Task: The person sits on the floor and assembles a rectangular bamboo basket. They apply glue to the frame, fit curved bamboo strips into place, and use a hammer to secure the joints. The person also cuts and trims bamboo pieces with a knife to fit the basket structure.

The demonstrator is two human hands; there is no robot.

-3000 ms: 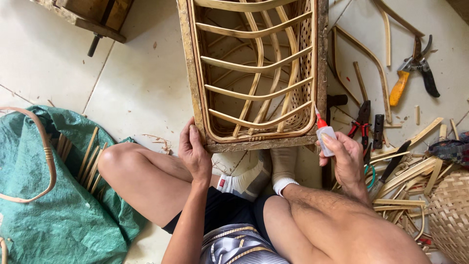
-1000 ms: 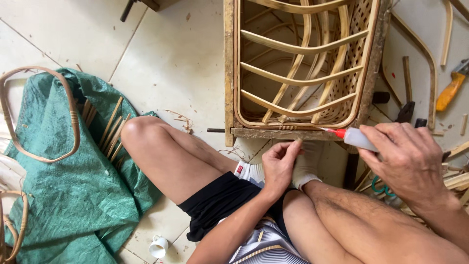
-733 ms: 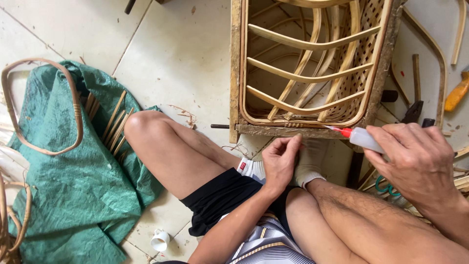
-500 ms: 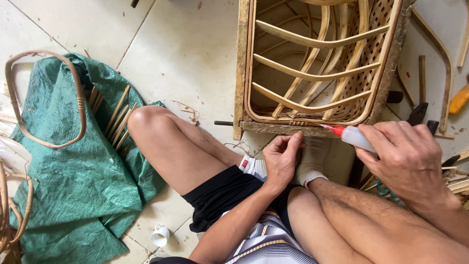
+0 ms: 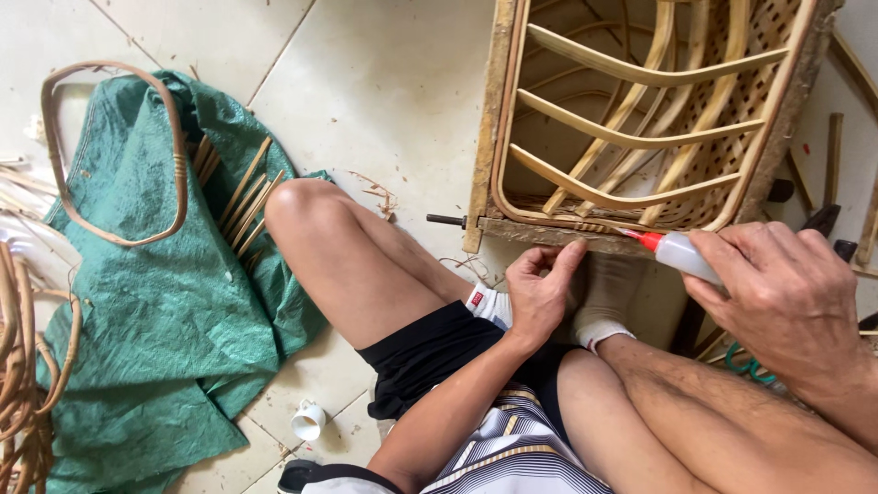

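Observation:
A rattan chair frame (image 5: 512, 119) with curved slats lies on the tiled floor in front of my crossed legs. My right hand (image 5: 777, 297) grips a small clear glue bottle (image 5: 684, 253) whose red nozzle touches the frame's lower rail. My left hand (image 5: 541, 291) rests its fingertips against the underside of that same rail, just left of the nozzle, pinching at the edge. My socked feet sit under the frame.
A green tarp (image 5: 155, 302) with a bent rattan hoop (image 5: 110, 155) and cane strips lies on the left. More rattan coils (image 5: 23, 384) are at the far left edge. A small white cap (image 5: 309, 423) sits on the tile. Dark tool handles (image 5: 823, 220) lie at right.
The view has shifted so the frame sits further right. My right hand brought the glue bottle from beside the frame to its lower rail, and my left hand moved up to the rail.

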